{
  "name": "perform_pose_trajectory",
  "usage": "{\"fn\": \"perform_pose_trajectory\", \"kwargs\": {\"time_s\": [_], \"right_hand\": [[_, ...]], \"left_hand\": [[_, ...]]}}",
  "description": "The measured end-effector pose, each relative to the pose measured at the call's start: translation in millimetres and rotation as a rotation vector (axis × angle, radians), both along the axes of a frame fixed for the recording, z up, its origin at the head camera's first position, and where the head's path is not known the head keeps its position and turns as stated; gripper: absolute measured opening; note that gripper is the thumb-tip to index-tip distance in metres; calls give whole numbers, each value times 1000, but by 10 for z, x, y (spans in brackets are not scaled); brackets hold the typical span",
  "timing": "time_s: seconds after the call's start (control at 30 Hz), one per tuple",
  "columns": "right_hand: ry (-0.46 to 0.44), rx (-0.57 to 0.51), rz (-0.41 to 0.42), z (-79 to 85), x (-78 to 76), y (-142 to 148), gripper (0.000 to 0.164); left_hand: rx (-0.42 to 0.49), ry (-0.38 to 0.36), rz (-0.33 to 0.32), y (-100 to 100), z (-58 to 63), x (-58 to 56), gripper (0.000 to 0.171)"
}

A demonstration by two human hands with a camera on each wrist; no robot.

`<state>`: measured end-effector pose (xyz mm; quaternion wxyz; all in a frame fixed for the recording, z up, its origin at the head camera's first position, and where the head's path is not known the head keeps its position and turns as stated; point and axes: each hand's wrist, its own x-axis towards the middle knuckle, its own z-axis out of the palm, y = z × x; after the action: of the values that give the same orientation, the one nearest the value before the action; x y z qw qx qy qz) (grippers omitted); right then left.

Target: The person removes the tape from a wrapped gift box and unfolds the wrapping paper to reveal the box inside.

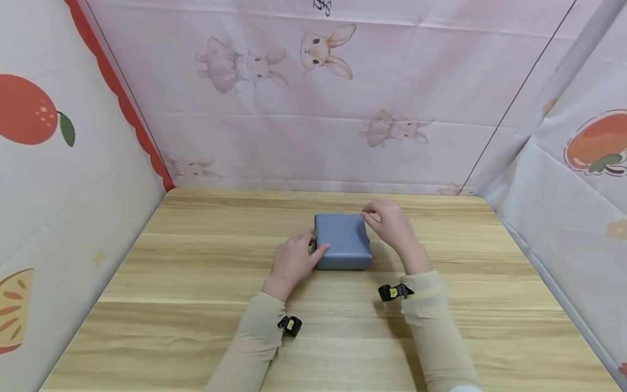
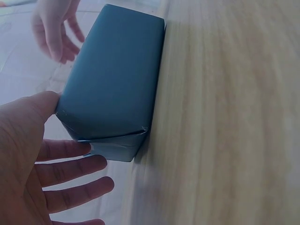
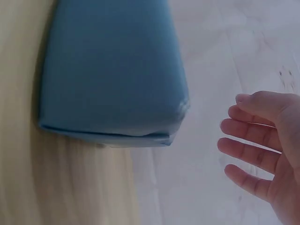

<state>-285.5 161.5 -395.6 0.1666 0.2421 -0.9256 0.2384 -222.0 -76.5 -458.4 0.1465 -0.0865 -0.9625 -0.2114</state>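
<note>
Rabbit prints dot the backdrop point(image 1: 294, 136) behind the table point(image 1: 490, 283), and your blue box point(image 1: 343, 237) sits on the wood toward the far side, between your two hands. Judging by its looks, most of the wrapping is done: it covers the top, the front and the ends that show, and the end flaps are turned in. What seems left is at those ends — the folds point(image 2: 112, 138) stand a little loose rather than flat, and you cannot tell from these views whether anything fastens them. The surface is smooth and slightly glossy, with straight edges and creased corners.

Your left hand point(image 1: 292, 258) touches the box at its left end: thumb tip on the top edge, fingers spread fairly straight by the fold, not clenched round it. Your right hand point(image 1: 392, 223) is released near the far right corner — the right wrist view shows its fingers apart from the box, with nothing visible in their grasp. Farther out, black straps point(image 1: 290, 325) sit at the cuffs of your beige sleeves point(image 1: 254, 332), and fruit-printed sheets point(image 1: 73, 201) flank the table.
</note>
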Motion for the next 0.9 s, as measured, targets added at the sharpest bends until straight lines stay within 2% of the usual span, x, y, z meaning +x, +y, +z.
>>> {"fn": "perform_pose_trajectory", "kwargs": {"time_s": [0.27,0.63,0.9], "right_hand": [[-41,-70,-35,-110,77,102,17],[-173,15,6,-194,121,120,13],[-169,59,-8,-241,126,143,14]], "left_hand": [[-2,-29,13,27,18,29,49],[3,-28,19,26,-14,46,49],[-13,-17,2,35,-9,40,49]]}}
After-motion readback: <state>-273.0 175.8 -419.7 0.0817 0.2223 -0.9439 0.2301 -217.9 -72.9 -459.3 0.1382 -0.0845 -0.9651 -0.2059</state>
